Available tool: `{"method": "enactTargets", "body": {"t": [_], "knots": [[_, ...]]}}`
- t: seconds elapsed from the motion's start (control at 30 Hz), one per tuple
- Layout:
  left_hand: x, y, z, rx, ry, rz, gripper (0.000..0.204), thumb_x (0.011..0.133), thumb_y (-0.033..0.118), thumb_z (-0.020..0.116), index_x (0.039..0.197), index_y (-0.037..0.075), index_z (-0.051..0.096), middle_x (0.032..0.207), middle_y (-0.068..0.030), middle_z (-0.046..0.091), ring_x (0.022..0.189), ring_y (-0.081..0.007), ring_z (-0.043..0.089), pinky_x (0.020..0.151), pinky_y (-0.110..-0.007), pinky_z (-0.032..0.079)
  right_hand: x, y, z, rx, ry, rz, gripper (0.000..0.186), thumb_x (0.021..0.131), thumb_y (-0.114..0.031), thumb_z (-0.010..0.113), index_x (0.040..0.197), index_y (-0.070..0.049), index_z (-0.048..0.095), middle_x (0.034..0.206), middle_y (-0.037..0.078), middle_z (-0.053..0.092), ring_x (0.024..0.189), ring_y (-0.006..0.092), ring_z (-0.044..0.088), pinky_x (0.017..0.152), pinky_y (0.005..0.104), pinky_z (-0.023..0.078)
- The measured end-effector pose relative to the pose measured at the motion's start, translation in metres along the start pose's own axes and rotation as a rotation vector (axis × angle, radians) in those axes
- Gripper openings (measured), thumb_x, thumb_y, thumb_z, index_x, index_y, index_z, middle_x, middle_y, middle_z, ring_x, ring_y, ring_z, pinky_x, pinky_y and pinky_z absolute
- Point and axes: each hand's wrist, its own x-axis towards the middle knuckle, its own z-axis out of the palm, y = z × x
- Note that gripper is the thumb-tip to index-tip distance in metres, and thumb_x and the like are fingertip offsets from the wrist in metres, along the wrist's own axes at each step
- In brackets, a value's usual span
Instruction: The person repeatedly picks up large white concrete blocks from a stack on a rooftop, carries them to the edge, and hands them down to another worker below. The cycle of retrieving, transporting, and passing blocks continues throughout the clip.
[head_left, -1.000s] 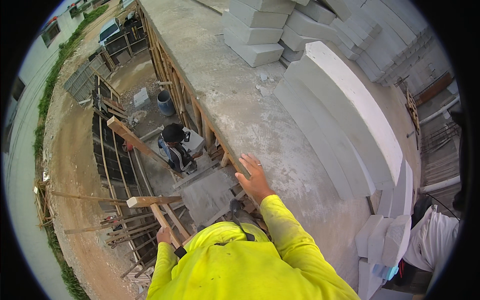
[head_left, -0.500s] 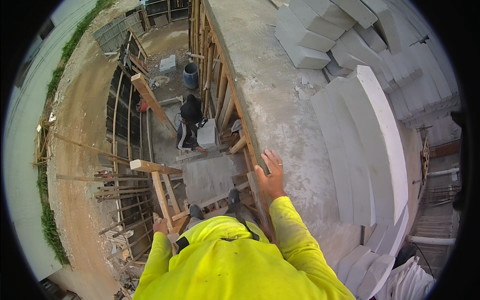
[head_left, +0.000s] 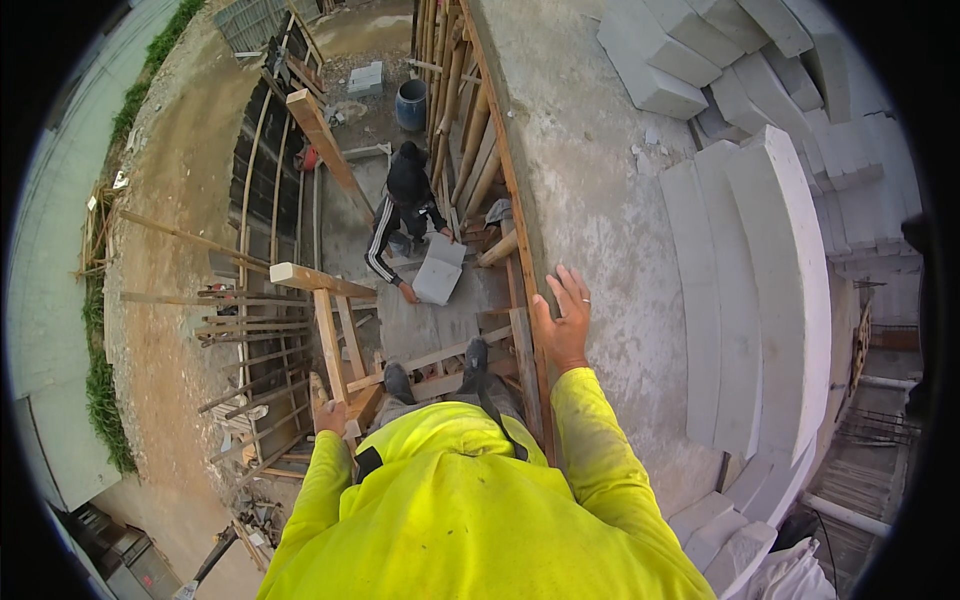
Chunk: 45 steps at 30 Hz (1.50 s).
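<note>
I look down past my yellow high-visibility sleeves from a wooden scaffold. My right hand (head_left: 562,322) lies flat with fingers spread on the edge of a grey concrete slab (head_left: 600,180); a ring is on one finger. My left hand (head_left: 330,415) grips an upright wooden scaffold post (head_left: 328,345). My feet stand on planks (head_left: 440,370). Below, a person in dark clothes (head_left: 403,215) lifts a white building block (head_left: 438,272) with both hands.
White blocks are stacked on the slab, a row on edge (head_left: 750,290) to my right and a pile (head_left: 720,60) farther off. A blue barrel (head_left: 411,103), timber props and a wooden beam (head_left: 325,140) stand on the ground below. Bare earth lies to the left.
My view has swung left and down along the slab edge. The person below has moved closer under the scaffold and now holds a white block up. My hands keep their holds.
</note>
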Motion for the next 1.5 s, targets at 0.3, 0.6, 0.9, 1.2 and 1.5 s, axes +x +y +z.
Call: {"method": "enactTargets", "body": {"t": [0.3,0.6,0.9,1.2,1.5], "knots": [[0.026,-0.031,0.002,0.015,0.004,0.017,0.024,0.086,0.036,0.058,0.089,0.013,0.063,0.076,0.0014,0.052,0.066,-0.0134,0.051,0.050,-0.033,0.038,0.002,-0.003,-0.001,-0.023,-0.027,0.007,0.034,0.081,-0.010,0.073,0.113,0.000,0.067,0.133,0.016,0.058,0.130,0.0380,0.046,0.108,0.0464,0.037],[-0.023,0.039,0.015,-0.129,0.053,-0.005,0.028,0.087,0.034,0.062,0.080,0.007,0.061,0.065,0.0002,0.051,0.060,-0.0116,0.050,0.056,-0.032,0.042,0.003,-0.004,-0.001,-0.043,-0.042,0.019,0.032,0.082,-0.010,0.072,0.112,0.000,0.067,0.134,0.015,0.058,0.131,0.0380,0.046,0.109,0.0465,0.036],[0.043,-0.020,0.030,-0.087,0.083,0.085,0.034,0.086,0.035,0.061,0.102,0.006,0.065,0.085,-0.0015,0.063,0.073,-0.0176,0.061,0.061,-0.037,0.049,0.001,-0.005,0.000,-0.064,-0.108,0.053,0.031,0.083,-0.011,0.071,0.113,-0.002,0.067,0.139,0.015,0.054,0.134,0.0382,0.041,0.110,0.0487,0.034],[0.045,0.088,0.091,0.301,-0.081,0.063,0.072,0.082,0.040,0.062,0.137,-0.005,0.050,0.132,-0.0237,0.059,0.126,-0.0347,0.055,0.105,-0.040,0.042,0.011,-0.014,-0.004,-0.100,-0.171,0.038,0.035,0.082,-0.011,0.073,0.115,-0.003,0.066,0.140,0.016,0.052,0.135,0.0398,0.039,0.111,0.0488,0.032],[0.101,0.090,0.173,-0.025,-0.056,-0.044,0.093,0.081,0.043,0.070,0.153,0.002,0.026,0.148,-0.0230,0.043,0.137,-0.0341,0.044,0.110,-0.038,0.037,0.010,-0.025,0.004,-0.111,-0.239,0.068,0.044,0.087,-0.013,0.068,0.128,-0.001,0.057,0.146,0.019,0.045,0.140,0.0400,0.035,0.114,0.0475,0.028]]}}
